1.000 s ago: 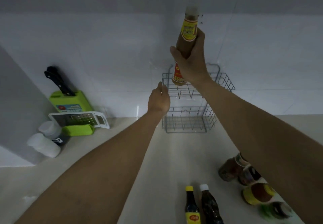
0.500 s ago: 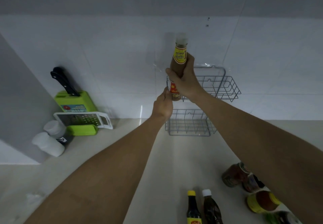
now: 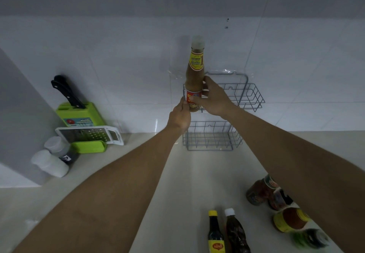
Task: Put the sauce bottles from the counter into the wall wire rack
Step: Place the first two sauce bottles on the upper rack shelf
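Tall brown sauce bottle (image 3: pixel 194 74) (white cap, yellow neck label, red lower label) upright at upper wire rack (image 3: pixel 250 96) left end. Right hand (image 3: pixel 212 98) clasps it; left hand (image 3: pixel 179 116) pinches its base.

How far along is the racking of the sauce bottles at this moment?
Nothing is finished: the wire rack is otherwise bare. In hand: both the right hand and left hand steady a brown sauce bottle at its upper tier. Left: about six bottles on the counter.
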